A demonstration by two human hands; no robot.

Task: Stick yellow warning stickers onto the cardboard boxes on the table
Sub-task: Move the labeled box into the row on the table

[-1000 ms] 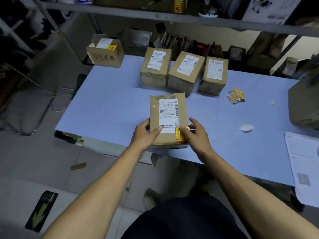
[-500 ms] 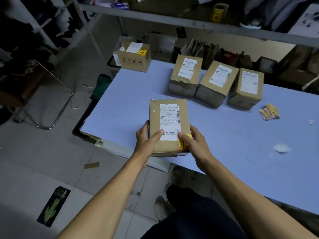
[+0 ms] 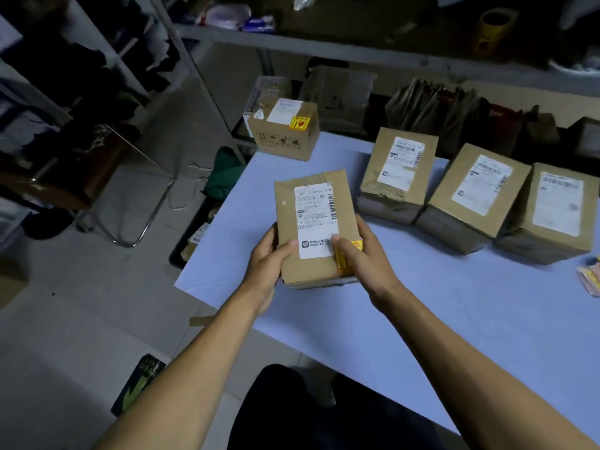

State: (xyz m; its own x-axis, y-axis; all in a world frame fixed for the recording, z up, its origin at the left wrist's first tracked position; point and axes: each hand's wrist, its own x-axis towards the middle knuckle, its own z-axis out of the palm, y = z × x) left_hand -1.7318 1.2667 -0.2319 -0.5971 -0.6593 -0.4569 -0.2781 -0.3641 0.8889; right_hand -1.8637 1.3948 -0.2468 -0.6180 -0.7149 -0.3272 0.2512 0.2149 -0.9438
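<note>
A: Start wide. What carries everything?

B: A pale blue tabletop (image 3: 438, 319). Along its far side stand three cardboard boxes in a row (image 3: 477, 193), each with a white shipping label and no yellow sticker that I can see. At the far left corner sits a stickered box (image 3: 284, 129), a yellow warning mark on its top.

A: And the one being worked on?

B: The held box (image 3: 313, 227) is near the tabletop's front edge, gripped from both sides. The left hand (image 3: 269, 259) clasps its left side, thumb lying on top. The right hand (image 3: 365, 254) wraps the right side, thumb pressed on the yellow warning sticker (image 3: 347, 254) at the lower right corner of the top, just beside the shipping label (image 3: 316, 222).

A: So which step is this?

B: I judge the sticker is on and being pressed flat. Next, this box likely goes over by the finished one; then a fresh sticker must come from the sticker pile (image 3: 592, 279) at the right edge, for one of the three bare boxes.
</note>
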